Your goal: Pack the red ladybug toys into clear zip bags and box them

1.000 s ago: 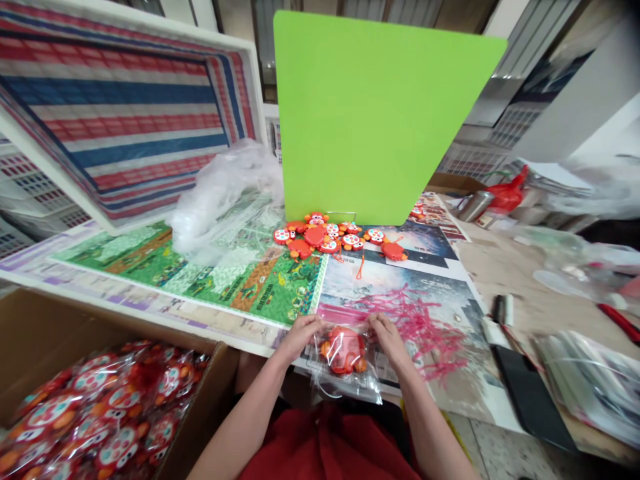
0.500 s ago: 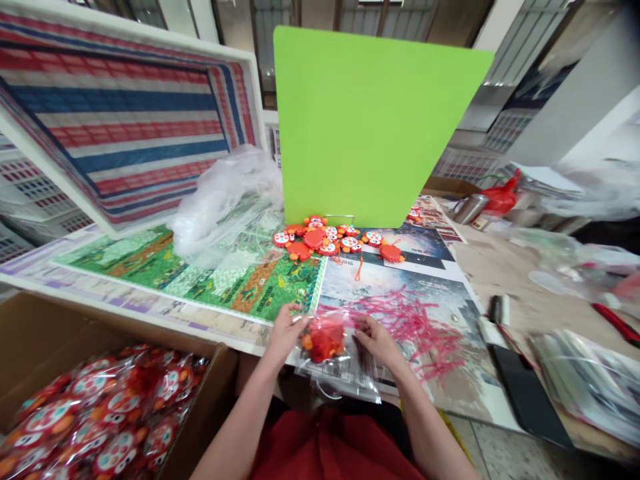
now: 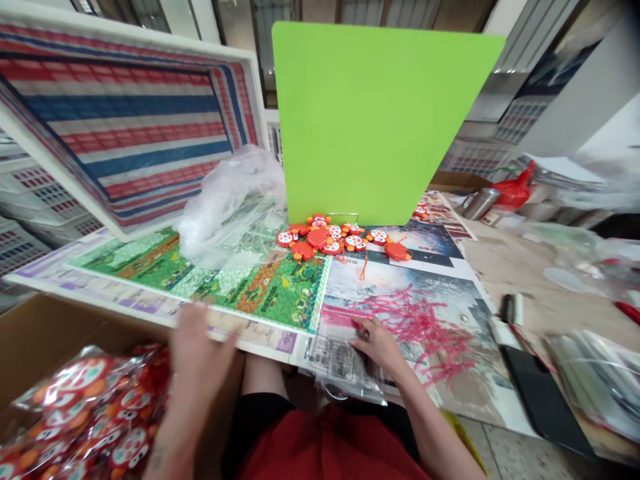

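Leftward the left hand had swung, away from the right hand to over the cardboard box. Blur hid its grip, so I cannot tell it. The bagged toy it had held was probably among the bagged toys there. The right hand lay flat and open on the clear bags. Many toys were packed; loose toys remained unbagged. Print on the bags was unreadable.

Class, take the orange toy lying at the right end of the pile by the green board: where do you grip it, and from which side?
Probably pinch the orange toy across its flat body's edges, from above on the near right. It lies flat, clear there, while the pile crowds its left and the green board stands behind.
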The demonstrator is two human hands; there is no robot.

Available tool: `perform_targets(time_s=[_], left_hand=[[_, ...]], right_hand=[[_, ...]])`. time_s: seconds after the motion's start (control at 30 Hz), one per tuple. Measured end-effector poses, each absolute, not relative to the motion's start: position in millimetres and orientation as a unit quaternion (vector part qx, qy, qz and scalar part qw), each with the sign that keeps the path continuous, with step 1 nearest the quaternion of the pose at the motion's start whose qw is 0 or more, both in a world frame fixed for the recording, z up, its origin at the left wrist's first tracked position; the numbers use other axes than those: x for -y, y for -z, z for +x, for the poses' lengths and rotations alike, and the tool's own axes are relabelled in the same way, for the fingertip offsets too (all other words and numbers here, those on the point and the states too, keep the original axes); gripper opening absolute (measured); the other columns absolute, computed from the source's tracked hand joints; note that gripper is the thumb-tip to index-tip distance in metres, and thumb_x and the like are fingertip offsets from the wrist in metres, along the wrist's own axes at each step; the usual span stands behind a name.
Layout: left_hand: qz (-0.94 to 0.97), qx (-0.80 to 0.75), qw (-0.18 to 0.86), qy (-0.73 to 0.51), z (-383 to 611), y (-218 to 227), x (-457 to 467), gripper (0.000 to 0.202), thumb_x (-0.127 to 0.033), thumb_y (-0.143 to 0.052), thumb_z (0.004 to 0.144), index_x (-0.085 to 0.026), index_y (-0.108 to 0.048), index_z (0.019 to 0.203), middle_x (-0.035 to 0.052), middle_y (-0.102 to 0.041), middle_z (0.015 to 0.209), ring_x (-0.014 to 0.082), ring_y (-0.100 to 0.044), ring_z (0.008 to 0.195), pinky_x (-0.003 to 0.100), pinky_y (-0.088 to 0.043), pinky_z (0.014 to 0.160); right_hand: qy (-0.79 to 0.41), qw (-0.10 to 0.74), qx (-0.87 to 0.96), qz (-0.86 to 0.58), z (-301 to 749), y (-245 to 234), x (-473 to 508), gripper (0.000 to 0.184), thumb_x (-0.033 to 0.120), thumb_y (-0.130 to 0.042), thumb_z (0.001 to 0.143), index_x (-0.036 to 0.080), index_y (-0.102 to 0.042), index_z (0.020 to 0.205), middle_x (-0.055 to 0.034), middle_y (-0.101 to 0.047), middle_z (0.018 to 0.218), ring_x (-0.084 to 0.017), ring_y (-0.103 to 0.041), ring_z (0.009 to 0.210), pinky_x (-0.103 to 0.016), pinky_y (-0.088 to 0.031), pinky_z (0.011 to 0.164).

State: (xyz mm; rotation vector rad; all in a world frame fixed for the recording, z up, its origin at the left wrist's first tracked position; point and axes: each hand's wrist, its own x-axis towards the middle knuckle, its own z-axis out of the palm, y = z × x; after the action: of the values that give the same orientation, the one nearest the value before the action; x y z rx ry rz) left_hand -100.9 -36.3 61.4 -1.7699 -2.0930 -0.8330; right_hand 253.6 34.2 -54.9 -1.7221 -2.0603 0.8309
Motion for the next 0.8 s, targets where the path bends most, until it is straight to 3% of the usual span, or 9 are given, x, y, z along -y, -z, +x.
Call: perform_targets(time_s=[0.03, 0.1, 0.2, 0.27, 0.4, 0.5, 0.57, 0.7, 0.8], left_hand=[[-0.678, 0.695, 0.075, 0.227, -75.3, -45.2, 34.0, 0.079, -0.047, -0.07, 0.075, -0.017, -0.04, 0.142, 0.0166, -0.034, 0.154, 0.0386, -0.033, 0.14, 0.057, -0.032, 0.112], [-0.765, 0.633, -0.035, 0.109, -22.5, -13.8, 34.3, 0.103, -0.053, -0.083, 0.058, -0.025, -0.036, 0.146, 0.0158, -0.022, 0.159, 0.0471, -0.016, 0.144, 0.067, -0.023, 0.111], [-0.819, 0.554, -0.152, 0.004, 36.4, 20.9, 41.9, 0.129, -0.051, -0.092, 0.042, -0.029, -0.028, 0.151, 0.0175, -0.014, 0.161, 0.0515, -0.008, 0.144, 0.072, -0.019, 0.109], [-0.831, 0.531, -0.165, 0.001, 54.7, 35.2, 44.4, 0.122, -0.041, -0.092, 0.049, -0.028, -0.028, 0.151, 0.0175, -0.016, 0.161, 0.0486, -0.01, 0.145, 0.069, -0.021, 0.111], [-0.847, 0.512, -0.142, 0.03, 58.2, 49.5, 34.6, 0.075, -0.025, -0.076, 0.076, -0.027, -0.043, 0.143, 0.0139, -0.039, 0.153, 0.0388, -0.03, 0.142, 0.059, -0.033, 0.11], [-0.843, 0.519, -0.136, 0.034, 51.1, 46.2, 24.7, 0.049, -0.021, -0.064, 0.087, -0.025, -0.053, 0.135, 0.0129, -0.05, 0.145, 0.0346, -0.04, 0.138, 0.06, -0.03, 0.112], [-0.843, 0.517, -0.143, 0.041, 46.6, 36.3, 21.3, 0.047, -0.031, -0.065, 0.087, -0.023, -0.056, 0.132, 0.0138, -0.052, 0.142, 0.0352, -0.042, 0.136, 0.063, -0.023, 0.114], [-0.845, 0.504, -0.168, 0.056, 46.3, 10.4, 15.6, 0.074, -0.066, -0.068, 0.072, -0.017, -0.06, 0.128, 0.0183, -0.054, 0.138, 0.0393, -0.045, 0.131, 0.066, -0.018, 0.113], [-0.835, 0.524, -0.162, 0.046, 57.6, 3.4, 3.5, 0.051, -0.061, -0.058, 0.084, -0.015, -0.072, 0.102, 0.0144, -0.068, 0.112, 0.0323, -0.057, 0.115, 0.056, -0.032, 0.109]], right_hand=[[-0.295, 0.17, 0.722, -0.603, 254.3, 56.1, -34.3, 0.049, 0.03, -0.07, 0.078, 0.019, -0.062, 0.125, -0.0078, -0.061, 0.102, -0.022, -0.062, 0.088, -0.03, -0.047, 0.079], [-0.3, 0.181, 0.72, -0.599, 255.8, 58.7, -34.6, 0.049, 0.028, -0.071, 0.077, 0.018, -0.062, 0.124, -0.0073, -0.061, 0.1, -0.022, -0.061, 0.089, -0.031, -0.048, 0.08], [-0.308, 0.193, 0.717, -0.594, 257.7, 61.5, -35.0, 0.051, 0.025, -0.072, 0.075, 0.016, -0.063, 0.124, -0.008, -0.061, 0.1, -0.022, -0.06, 0.091, -0.032, -0.048, 0.082], [-0.312, 0.2, 0.714, -0.593, 258.0, 62.1, -34.8, 0.05, 0.023, -0.072, 0.074, 0.015, -0.063, 0.123, -0.0081, -0.061, 0.099, -0.023, -0.06, 0.092, -0.032, -0.048, 0.083], [-0.309, 0.228, 0.709, -0.592, 255.7, 62.5, -32.4, 0.047, 0.022, -0.07, 0.074, 0.016, -0.065, 0.121, -0.007, -0.06, 0.094, -0.022, -0.06, 0.088, -0.032, -0.048, 0.081], [-0.31, 0.248, 0.702, -0.591, 253.6, 63.8, -31.4, 0.043, 0.021, -0.067, 0.075, 0.018, -0.066, 0.118, -0.0071, -0.061, 0.096, -0.021, -0.06, 0.083, -0.033, -0.049, 0.079], [-0.317, 0.265, 0.704, -0.578, 254.8, 64.9, -35.2, 0.038, 0.022, -0.062, 0.078, 0.019, -0.067, 0.116, -0.0069, -0.062, 0.095, -0.02, -0.06, 0.081, -0.033, -0.05, 0.077], [-0.281, 0.301, 0.719, -0.559, 268.7, 63.9, -64.4, 0.032, 0.03, -0.053, 0.085, 0.018, -0.068, 0.11, -0.0065, -0.062, 0.087, -0.02, -0.06, 0.075, -0.033, -0.05, 0.072], [-0.242, 0.31, 0.731, -0.558, 287.2, 59.4, -107.5, 0.033, 0.033, -0.051, 0.087, 0.016, -0.068, 0.109, -0.0087, -0.062, 0.092, -0.02, -0.062, 0.077, -0.034, -0.051, 0.074]])
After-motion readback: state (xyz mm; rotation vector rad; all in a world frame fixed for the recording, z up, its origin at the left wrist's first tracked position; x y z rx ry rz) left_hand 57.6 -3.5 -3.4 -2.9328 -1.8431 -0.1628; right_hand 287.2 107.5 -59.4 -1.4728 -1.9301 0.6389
